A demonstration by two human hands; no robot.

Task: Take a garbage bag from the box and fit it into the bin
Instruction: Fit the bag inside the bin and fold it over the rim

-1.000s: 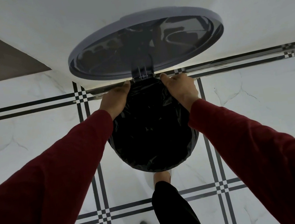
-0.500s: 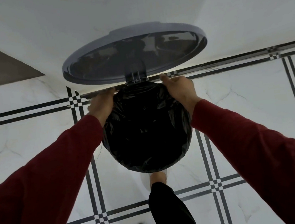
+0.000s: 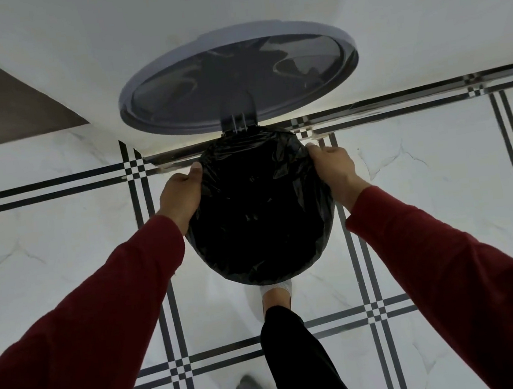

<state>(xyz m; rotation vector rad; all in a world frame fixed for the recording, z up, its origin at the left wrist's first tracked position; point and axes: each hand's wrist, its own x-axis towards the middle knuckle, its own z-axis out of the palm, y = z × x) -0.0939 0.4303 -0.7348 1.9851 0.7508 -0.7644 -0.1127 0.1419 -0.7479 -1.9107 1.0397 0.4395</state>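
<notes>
Bag (image 3: 259, 213) stretched over bin rim between hands: left grip (image 3: 181, 195), right grip (image 3: 335, 169) clutch its edges.

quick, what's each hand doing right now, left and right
Left hand: gripping the black plastic garbage bag at the bin's left rim.
Right hand: gripping the same bag at the right rim.

No readable text, label or number anywhere.

Both hands on garbage bag (image 3: 259, 213) rim
</notes>
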